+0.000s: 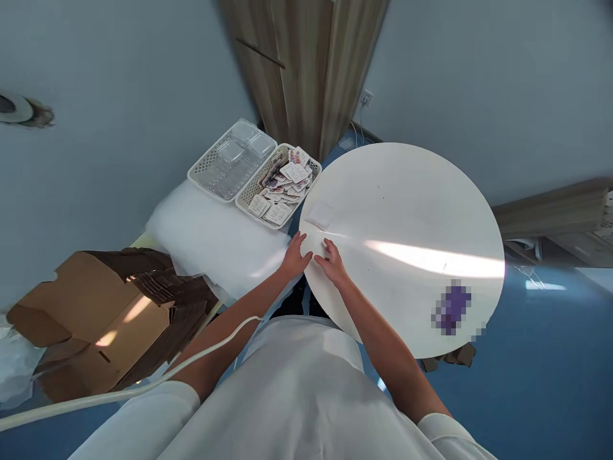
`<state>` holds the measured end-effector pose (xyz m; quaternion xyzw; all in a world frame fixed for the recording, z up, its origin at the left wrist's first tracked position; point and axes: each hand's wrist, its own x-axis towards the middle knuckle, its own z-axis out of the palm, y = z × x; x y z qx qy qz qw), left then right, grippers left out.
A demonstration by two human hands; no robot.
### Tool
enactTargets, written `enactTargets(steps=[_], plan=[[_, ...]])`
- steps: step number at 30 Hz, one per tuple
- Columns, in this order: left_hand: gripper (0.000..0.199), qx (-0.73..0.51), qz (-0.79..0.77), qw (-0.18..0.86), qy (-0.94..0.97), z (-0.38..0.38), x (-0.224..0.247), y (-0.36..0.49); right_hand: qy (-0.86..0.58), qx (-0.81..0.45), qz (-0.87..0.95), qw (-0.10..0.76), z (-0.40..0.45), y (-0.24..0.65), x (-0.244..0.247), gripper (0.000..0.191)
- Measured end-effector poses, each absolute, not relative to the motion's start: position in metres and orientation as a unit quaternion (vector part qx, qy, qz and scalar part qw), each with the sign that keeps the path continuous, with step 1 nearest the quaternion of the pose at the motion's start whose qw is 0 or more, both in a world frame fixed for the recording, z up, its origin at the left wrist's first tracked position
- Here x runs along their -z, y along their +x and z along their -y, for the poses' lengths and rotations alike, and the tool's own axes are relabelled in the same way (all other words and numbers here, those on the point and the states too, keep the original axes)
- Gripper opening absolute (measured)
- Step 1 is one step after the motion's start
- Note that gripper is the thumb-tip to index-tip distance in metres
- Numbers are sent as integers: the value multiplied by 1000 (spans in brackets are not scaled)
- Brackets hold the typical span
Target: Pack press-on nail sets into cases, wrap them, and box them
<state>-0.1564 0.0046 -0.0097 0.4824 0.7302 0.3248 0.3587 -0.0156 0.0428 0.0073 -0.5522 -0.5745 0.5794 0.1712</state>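
My left hand (294,257) is at the near left edge of the round white table (407,198), its fingers apart and nothing visible in it. Close beside it, my right hand (333,263) hovers over or rests on the tabletop, thumb and fingers spread; I cannot tell whether it touches the surface. A flat, pale square piece (320,216), perhaps thin plastic or paper, lies on the table just beyond both hands. Left of the table, a white basket (243,203) holds many small printed cards (294,172).
Another white basket (194,171) holds clear plastic boxes (230,151). White foam sheeting (215,230) lies under the baskets' near side. Flattened brown cardboard boxes (105,306) are stacked at left. A blurred purple item (453,306) lies on the table's right. A white cable (143,386) crosses my left arm.
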Motion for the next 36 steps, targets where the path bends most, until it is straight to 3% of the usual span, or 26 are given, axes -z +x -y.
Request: enactTargets(steps=[9,18,28,32,36], plan=[[37,-311,-765,338,451,86,-14,-157,-488,-610,610,132,2,-16,-13,43],[34,-338,-838,246,351,187,-51,-209,-309,-614,726,3,26,-105,-43,31],[34,-258,-849,120,446,305,-94,-301,-132,-331,934,-33,80,-229,-115,38],[35,-159,-883,135,420,338,-99,-327,-149,-188,970,-47,122,-269,-115,33],[38,-89,-889,164,418,359,-92,-341,-171,-142,971,-89,144,-284,-99,28]])
